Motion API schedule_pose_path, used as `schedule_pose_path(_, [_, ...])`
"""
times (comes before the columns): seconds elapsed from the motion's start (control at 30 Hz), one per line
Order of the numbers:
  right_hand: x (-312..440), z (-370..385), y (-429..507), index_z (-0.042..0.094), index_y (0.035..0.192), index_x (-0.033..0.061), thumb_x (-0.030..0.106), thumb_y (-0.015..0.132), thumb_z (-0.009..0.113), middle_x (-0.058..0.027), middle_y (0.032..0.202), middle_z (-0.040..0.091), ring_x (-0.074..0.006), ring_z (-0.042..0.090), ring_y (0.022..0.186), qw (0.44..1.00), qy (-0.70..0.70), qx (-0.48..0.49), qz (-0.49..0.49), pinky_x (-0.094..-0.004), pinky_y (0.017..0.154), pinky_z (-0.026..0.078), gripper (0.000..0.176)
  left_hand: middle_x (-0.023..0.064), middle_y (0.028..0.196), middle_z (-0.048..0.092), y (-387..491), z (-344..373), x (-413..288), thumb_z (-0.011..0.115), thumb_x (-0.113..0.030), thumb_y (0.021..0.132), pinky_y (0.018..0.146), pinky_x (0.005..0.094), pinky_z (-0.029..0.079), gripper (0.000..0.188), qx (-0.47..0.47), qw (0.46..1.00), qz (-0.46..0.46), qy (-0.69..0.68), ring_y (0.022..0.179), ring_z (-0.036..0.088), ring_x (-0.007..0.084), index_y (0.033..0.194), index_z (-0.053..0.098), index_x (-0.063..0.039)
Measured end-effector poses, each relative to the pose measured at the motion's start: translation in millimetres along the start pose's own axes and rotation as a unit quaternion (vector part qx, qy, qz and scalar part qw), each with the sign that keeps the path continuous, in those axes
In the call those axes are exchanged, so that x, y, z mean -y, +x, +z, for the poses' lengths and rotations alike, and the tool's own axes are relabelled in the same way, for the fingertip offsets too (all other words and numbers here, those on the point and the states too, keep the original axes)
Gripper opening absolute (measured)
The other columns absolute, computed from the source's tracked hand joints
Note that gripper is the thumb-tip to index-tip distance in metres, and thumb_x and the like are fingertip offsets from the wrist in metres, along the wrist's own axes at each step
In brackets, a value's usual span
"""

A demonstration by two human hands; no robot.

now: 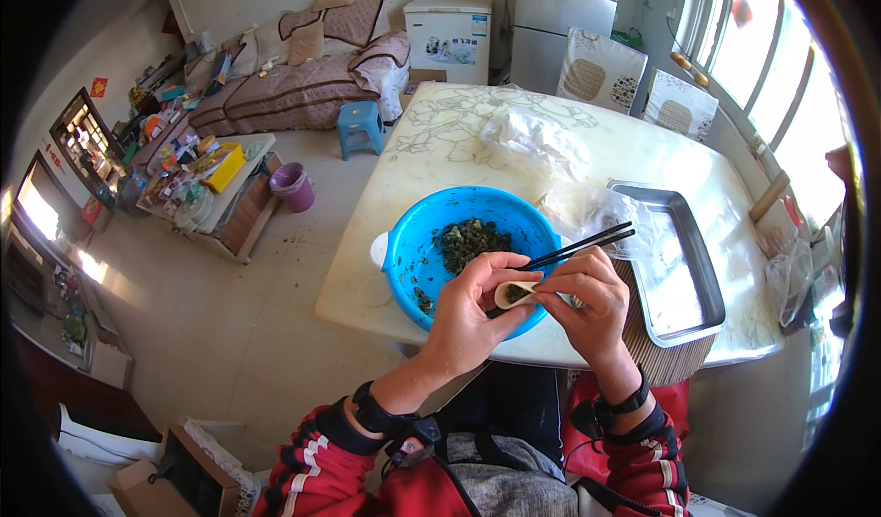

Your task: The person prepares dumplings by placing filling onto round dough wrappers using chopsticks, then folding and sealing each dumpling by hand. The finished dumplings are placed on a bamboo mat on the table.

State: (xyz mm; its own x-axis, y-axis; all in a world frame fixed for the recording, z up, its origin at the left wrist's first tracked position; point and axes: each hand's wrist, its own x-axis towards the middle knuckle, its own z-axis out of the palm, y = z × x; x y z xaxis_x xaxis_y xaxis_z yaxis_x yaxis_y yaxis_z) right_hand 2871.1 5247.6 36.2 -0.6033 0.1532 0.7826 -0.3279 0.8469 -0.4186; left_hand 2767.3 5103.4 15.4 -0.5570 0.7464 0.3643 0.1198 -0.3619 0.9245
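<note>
My left hand (468, 310) cups a dumpling wrapper (510, 295) with dark green filling inside, over the near rim of a blue plastic basin (406, 269). With thumb and fingers, my right hand (588, 297) pinches the wrapper's right edge together. The end facing left is still a round opening where filling shows. A mound of chopped dark green filling (475, 242) lies in the basin, with bits stuck to its walls. Black chopsticks (585, 245) slant over the basin's right rim, above my right hand; their lower ends are hidden.
Right of the basin, a rectangular metal tray (712, 290) rests partly on a slatted brown mat (678, 365). A clear plastic bag (606, 211) overlaps the tray's left side. Farther back on the table (440, 125) lies a crumpled white plastic bag (533, 142). Chairs (599, 70) stand beyond the far edge.
</note>
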Motion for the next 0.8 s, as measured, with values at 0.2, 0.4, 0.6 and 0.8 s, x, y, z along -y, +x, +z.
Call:
schedule_pose_path(0.2, [0.3,0.2,1.0,0.071,0.084,0.0090,0.007,0.065,0.079,-0.0028,0.081,0.064,-0.0215,0.059,0.076,0.999,-0.036,-0.022,-0.013,-0.0321,0.065,0.048,0.020,0.0075,0.106,0.066,4.0,-1.2,8.4,0.069,0.007,0.081,0.087,0.0252,0.052,0.031,-0.008,0.995,-0.017,-0.103,0.099,0.063,0.0115,0.109,0.058,0.000])
schedule_pose_path(0.4, [0.4,0.2,3.2,0.071,0.083,0.0081,0.007,0.064,0.079,-0.0028,0.085,0.065,-0.0225,0.060,0.078,0.995,-0.067,-0.024,-0.073,-0.0337,0.068,0.050,0.021,0.0059,0.100,0.067,3.0,1.9,8.0,0.071,0.005,0.081,0.082,0.0239,0.053,0.025,-0.015,1.000,0.010,-0.018,0.092,0.063,0.0094,0.104,0.062,0.000])
schedule_pose_path(0.6, [3.1,1.4,5.1,0.070,0.081,0.0078,0.006,0.063,0.080,-0.0035,0.086,0.065,-0.0248,0.060,0.079,0.993,-0.079,-0.029,-0.079,-0.0353,0.073,0.052,0.021,0.0040,0.093,0.068,4.7,4.4,7.8,0.072,0.002,0.081,0.076,0.0228,0.053,0.023,-0.040,0.999,-0.003,-0.029,0.085,0.064,0.0081,0.102,0.063,-0.001])
schedule_pose_path(0.8, [3.4,2.6,4.8,0.070,0.080,0.0076,0.006,0.063,0.081,-0.0040,0.086,0.065,-0.0247,0.061,0.080,0.994,-0.069,-0.040,-0.074,-0.0368,0.077,0.053,0.020,0.0053,0.100,0.065,4.3,2.8,6.3,0.071,0.006,0.079,0.080,0.0252,0.053,0.029,-0.011,0.998,0.001,0.055,0.092,0.063,0.0113,0.106,0.063,0.000])
